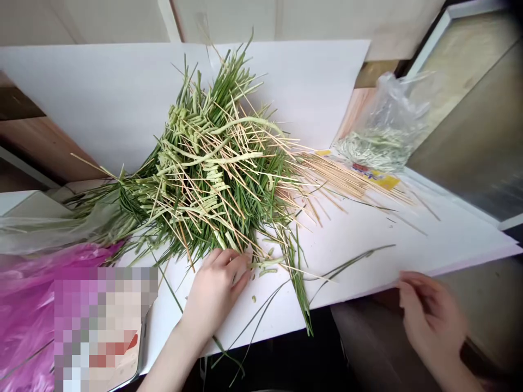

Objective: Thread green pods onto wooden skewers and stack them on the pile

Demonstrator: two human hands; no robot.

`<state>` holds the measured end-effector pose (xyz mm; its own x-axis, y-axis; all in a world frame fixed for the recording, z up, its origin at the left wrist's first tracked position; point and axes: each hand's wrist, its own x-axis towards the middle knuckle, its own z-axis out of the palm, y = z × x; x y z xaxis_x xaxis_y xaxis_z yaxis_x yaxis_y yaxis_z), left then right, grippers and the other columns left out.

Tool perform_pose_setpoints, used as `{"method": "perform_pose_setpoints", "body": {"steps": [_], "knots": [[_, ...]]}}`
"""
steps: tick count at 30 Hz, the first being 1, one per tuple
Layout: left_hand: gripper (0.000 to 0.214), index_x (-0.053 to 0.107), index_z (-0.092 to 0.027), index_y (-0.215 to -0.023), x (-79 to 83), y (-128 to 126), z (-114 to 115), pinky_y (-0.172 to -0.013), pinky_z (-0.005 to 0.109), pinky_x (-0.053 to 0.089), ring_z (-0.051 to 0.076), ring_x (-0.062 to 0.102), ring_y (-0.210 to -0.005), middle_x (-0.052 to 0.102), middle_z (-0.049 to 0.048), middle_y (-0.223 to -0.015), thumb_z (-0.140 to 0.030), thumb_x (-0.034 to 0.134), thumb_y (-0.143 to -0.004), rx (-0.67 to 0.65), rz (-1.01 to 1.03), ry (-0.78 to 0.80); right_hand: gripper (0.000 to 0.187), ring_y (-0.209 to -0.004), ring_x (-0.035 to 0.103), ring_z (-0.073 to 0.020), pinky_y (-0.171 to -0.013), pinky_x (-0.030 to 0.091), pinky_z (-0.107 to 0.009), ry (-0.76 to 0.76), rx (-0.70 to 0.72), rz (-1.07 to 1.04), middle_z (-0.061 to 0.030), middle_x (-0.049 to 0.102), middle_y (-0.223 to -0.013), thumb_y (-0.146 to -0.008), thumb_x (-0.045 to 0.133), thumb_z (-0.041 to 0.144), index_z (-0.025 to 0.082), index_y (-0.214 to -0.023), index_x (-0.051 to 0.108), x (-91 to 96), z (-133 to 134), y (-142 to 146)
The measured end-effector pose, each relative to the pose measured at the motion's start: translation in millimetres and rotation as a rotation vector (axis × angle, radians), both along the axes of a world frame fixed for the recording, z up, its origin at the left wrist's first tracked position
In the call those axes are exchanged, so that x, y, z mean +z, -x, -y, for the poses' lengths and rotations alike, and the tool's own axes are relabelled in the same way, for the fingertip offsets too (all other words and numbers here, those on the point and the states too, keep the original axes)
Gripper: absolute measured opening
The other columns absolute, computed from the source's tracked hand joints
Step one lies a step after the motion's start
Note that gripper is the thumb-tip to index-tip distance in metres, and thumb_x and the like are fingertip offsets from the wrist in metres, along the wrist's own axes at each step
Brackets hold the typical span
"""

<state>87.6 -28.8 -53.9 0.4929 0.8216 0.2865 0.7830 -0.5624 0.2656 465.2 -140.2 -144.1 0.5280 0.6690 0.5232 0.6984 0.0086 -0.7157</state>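
My left hand [220,277] rests on the white table at the front of a big heap of long green chive-like stalks [253,201]. Its fingers are pinched together beside short pale-green bean pieces [267,265]; what they hold, if anything, is hidden. Across the heap lie wooden skewers [229,198], some threaded with rows of cut bean pieces [214,177]. Longer whole beans [241,158] lie on top. At the table's front edge, away from the heap, my right hand [433,321] is curled, thumb against forefinger, with nothing visible in it.
Bare skewers [339,174] lie in a bundle right of the heap. Behind them stands a clear plastic bag [384,130] with pale-green contents. Pink plastic [24,310] and a partly blurred phone [141,348] are at front left. Loose stalks [300,294] overhang the white tabletop's front edge [265,329].
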Motion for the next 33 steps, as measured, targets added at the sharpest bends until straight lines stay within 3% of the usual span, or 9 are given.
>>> {"method": "perform_pose_setpoints", "body": {"steps": [3, 5, 8, 12, 17, 22, 25, 29, 33], "knots": [[0.018, 0.074, -0.02, -0.109, -3.9, -9, -7, -0.081, 0.043, 0.054, 0.028, 0.061, -0.094, 0.072, 0.0088, -0.108, -0.024, 0.068, -0.093, -0.035, -0.087, 0.012, 0.012, -0.073, 0.063, -0.0181, -0.062, 0.051, -0.029, 0.053, 0.37, 0.035, -0.0017, 0.067, -0.093, -0.1, 0.061, 0.035, 0.027, -0.104, 0.069, 37.7, -24, 43], [0.016, 0.073, -0.02, -0.108, -6.4, -13, -10, -0.083, 0.043, 0.054, 0.028, 0.061, -0.095, 0.072, 0.008, -0.109, -0.022, 0.069, -0.093, -0.039, -0.096, 0.048, 0.014, -0.068, 0.058, -0.0142, -0.06, 0.048, -0.027, 0.085, 0.718, 0.105, -0.0004, 0.066, -0.093, -0.103, 0.055, 0.022, 0.026, -0.109, 0.067, 62.9, -44, 70], [0.009, 0.071, -0.018, -0.1, -8.6, -16, -13, -0.084, 0.039, 0.052, 0.026, 0.061, -0.096, 0.072, 0.007, -0.107, -0.018, 0.067, -0.093, -0.037, -0.065, 0.097, 0.015, -0.084, 0.061, -0.017, -0.071, 0.05, -0.029, 0.139, 0.916, 0.187, -0.0014, 0.067, -0.097, -0.103, 0.056, 0.016, 0.023, -0.109, 0.067, 86.5, -72, 102], [0.003, 0.068, -0.017, -0.094, -5.0, -13, -13, -0.08, 0.039, 0.047, 0.025, 0.06, -0.09, 0.073, 0.0049, -0.096, -0.015, 0.068, -0.092, -0.031, -0.058, 0.026, 0.013, -0.098, 0.06, -0.0236, -0.081, 0.051, -0.037, 0.196, 0.934, 0.356, -0.0045, 0.068, -0.103, -0.099, 0.065, 0.014, 0.018, -0.111, 0.07, 89.2, -98, 126], [0.005, 0.068, -0.018, -0.098, 7.8, -7, -8, -0.077, 0.038, 0.038, 0.024, 0.059, -0.087, 0.076, 0.002, -0.095, -0.019, 0.063, -0.097, -0.144, -0.009, -0.156, 0.023, -0.102, 0.055, -0.027, -0.088, 0.05, -0.041, 0.219, 0.996, 0.487, -0.0063, 0.068, -0.11, -0.092, 0.077, 0.018, 0.017, -0.115, 0.073, 84.6, -115, 138], [0.011, 0.068, -0.015, -0.101, 17.1, -4, -5, -0.079, 0.037, 0.036, 0.023, 0.058, -0.087, 0.076, 0.0039, -0.097, -0.018, 0.057, -0.101, -0.229, 0.031, -0.238, 0.002, -0.093, 0.052, -0.0236, -0.083, 0.046, -0.036, 0.195, 1.052, 0.475, -0.0035, 0.07, -0.095, -0.092, 0.077, 0.015, 0.016, -0.091, 0.076, 87.9, -117, 141], [0.017, 0.069, -0.012, -0.111, 17.8, -1, -6, -0.081, 0.038, 0.036, 0.024, 0.057, -0.09, 0.076, 0.0064, -0.1, -0.016, 0.054, -0.102, -0.266, -0.02, -0.273, 0.012, -0.085, 0.051, -0.0212, -0.078, 0.041, -0.035, 0.19, 1.066, 0.478, -0.0008, 0.068, -0.077, -0.095, 0.074, 0.017, 0.015, -0.083, 0.072, 90.2, -116, 140], [0.022, 0.07, -0.009, -0.113, 16.0, 2, -7, -0.079, 0.038, 0.036, 0.025, 0.055, -0.09, 0.074, 0.0088, -0.097, -0.018, 0.052, -0.103, -0.305, -0.061, -0.29, 0.018, -0.076, 0.053, -0.0162, -0.075, 0.036, -0.033, 0.168, 1.098, 0.497, 0.0039, 0.066, -0.071, -0.094, 0.076, 0.015, 0.015, -0.079, 0.068, 91.0, -116, 137], [0.021, 0.071, -0.011, -0.112, 17.1, 3, -4, -0.077, 0.038, 0.038, 0.025, 0.054, -0.088, 0.072, 0.0086, -0.094, -0.018, 0.055, -0.101, -0.311, -0.041, -0.17, 0.016, -0.076, 0.052, -0.0158, -0.076, 0.034, -0.033, 0.068, 1.092, 0.555, 0.0055, 0.067, -0.071, -0.091, 0.081, 0.015, 0.017, -0.08, 0.069, 88.9, -118, 135]]}}
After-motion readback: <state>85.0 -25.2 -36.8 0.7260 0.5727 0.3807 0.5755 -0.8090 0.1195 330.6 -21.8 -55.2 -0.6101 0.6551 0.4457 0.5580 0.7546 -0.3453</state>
